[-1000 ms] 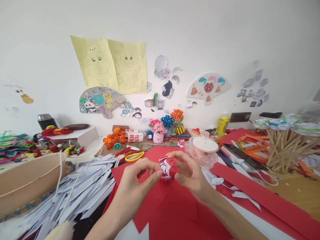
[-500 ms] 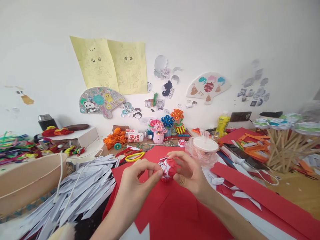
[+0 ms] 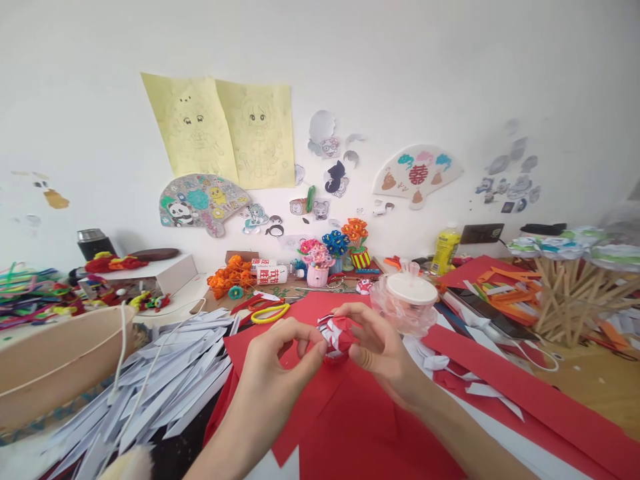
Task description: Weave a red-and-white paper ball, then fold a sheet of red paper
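Note:
A small red and white folded-paper ball is held between my two hands, just above the red paper sheets. My left hand pinches its left side with thumb and forefinger. From the right, my right hand closes round it, fingers over the top and thumb at the lower side. Where the fingers cover the ball, its surface is hidden.
White paper strips lie heaped at the left beside a beige basket. Yellow-handled scissors rest behind my left hand. A lidded plastic cup stands behind my right hand. Wooden sticks stand at the right.
The paper ball has turned very slightly in my fingers. Both hands stay in nearly the same place, still holding it.

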The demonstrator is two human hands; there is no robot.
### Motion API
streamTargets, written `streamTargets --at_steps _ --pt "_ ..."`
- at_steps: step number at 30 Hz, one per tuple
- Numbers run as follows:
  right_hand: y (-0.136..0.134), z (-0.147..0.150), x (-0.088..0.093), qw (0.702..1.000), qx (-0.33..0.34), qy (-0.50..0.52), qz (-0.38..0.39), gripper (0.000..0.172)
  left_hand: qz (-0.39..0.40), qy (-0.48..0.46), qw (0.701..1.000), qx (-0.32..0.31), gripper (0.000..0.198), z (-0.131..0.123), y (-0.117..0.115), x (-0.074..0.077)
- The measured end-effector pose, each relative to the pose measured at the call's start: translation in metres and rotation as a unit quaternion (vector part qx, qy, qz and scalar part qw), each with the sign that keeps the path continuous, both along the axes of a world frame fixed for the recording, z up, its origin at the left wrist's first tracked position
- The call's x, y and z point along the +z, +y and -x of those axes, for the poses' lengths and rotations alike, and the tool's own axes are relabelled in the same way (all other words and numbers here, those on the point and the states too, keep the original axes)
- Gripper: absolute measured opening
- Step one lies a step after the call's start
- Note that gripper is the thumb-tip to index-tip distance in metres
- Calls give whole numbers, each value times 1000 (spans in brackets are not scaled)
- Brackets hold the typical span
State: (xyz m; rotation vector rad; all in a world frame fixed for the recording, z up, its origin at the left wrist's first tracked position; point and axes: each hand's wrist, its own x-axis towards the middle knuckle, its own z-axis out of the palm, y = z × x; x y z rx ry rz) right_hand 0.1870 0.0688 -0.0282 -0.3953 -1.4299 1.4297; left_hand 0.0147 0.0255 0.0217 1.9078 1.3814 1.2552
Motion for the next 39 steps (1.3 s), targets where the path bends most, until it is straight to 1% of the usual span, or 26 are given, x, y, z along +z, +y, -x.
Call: streamTargets --at_steps 4,7,11,18,25,29,31,34,39 --pt "-2 1 4 1000 6 5 26 38 7 -4 1000 -1 19 -1 0 1" --pt "-3 1 4 1000 12 2 16 35 12 0 1000 12 17 0 -1 0" --pt "-1 0 2 1000 26 -7 -5 38 6 6 1000 28 15 2 0 -1" --pt "-4 -1 6 1000 -15 -16 12 36 1 21 1000 23 17 2 3 -2" --pt "-3 0 7 1000 1 -9 18 36 -28 56 998 27 18 4 2 -1" --pt "-1 1 5 999 -17 -14 24 31 -44 99 994 22 17 6 2 -2" --pt "-1 1 4 999 -33 -9 24 34 -53 110 992 22 17 6 3 -2" --pt "-1 1 5 999 -45 10 20 41 -78 104 991 38 16 7 3 -1" --pt "-1 0 5 999 -24 28 13 43 -95 104 989 48 16 6 1 0"
